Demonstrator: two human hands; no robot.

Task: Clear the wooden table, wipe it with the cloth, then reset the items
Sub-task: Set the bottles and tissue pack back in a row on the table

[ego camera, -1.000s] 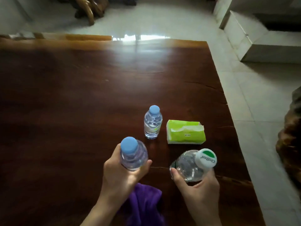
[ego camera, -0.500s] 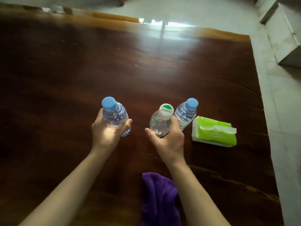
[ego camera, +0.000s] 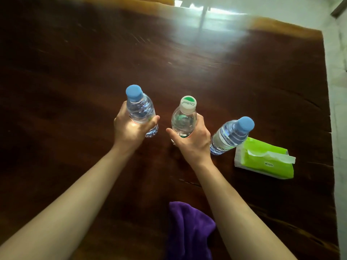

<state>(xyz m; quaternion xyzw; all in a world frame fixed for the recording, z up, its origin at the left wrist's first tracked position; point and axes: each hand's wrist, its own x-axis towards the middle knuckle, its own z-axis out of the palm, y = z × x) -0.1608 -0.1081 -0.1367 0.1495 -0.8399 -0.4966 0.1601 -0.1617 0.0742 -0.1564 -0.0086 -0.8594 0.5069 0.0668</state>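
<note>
My left hand (ego camera: 129,130) grips a blue-capped water bottle (ego camera: 139,107) over the middle of the dark wooden table (ego camera: 75,62). Just to its right, my right hand (ego camera: 191,140) holds a clear bottle with a white and green cap (ego camera: 185,117). A second blue-capped bottle (ego camera: 230,136) stands on the table right of my right hand, close to it. A green tissue pack (ego camera: 262,159) lies beside that bottle. The purple cloth (ego camera: 187,231) is crumpled on the table near me, between my forearms.
The table's right edge (ego camera: 327,113) borders a pale tiled floor (ego camera: 339,91). Bright window glare (ego camera: 206,21) lies on the far part of the tabletop.
Both hands have reached forward with their bottles, away from the cloth. The white-capped bottle has moved left of the standing blue-capped bottle, and my view has tilted down.
</note>
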